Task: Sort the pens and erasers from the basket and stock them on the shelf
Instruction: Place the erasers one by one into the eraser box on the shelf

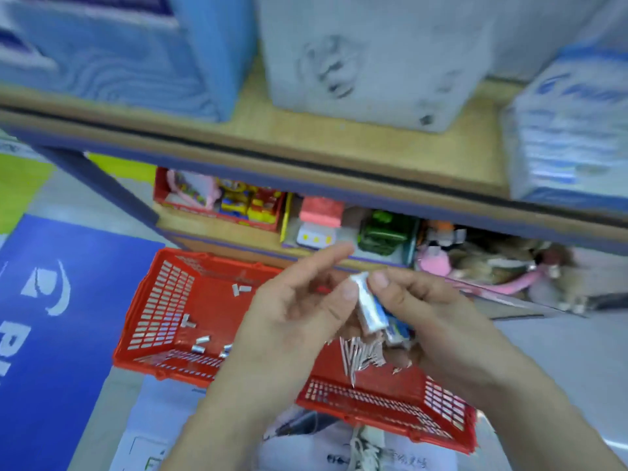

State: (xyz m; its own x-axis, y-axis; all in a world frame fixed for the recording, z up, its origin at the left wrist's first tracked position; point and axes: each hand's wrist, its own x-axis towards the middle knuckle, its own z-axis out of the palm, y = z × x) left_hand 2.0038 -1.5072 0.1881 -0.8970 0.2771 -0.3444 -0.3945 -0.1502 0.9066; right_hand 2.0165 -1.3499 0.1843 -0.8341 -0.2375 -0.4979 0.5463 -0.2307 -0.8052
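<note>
Right now, above the red basket point(163, 300), your right hand point(435, 317) clutches stacked erasers point(370, 311) and a bundle of pens point(360, 358), tips down, while your left hand point(299, 307), fingers loosely extended, thumbs the top eraser.

Bright, even light, prob. from overhead; shadows soft, darkest under shelf point(339, 144) edge. Motion blur thruout, worst on boxes point(373, 62) up top; erasers point(370, 307) smeared. Wide-angle bend at edges.

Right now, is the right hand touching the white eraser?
Touching. The head view shows the right hand with its thumb pressed on the upper end of the white eraser.
</note>
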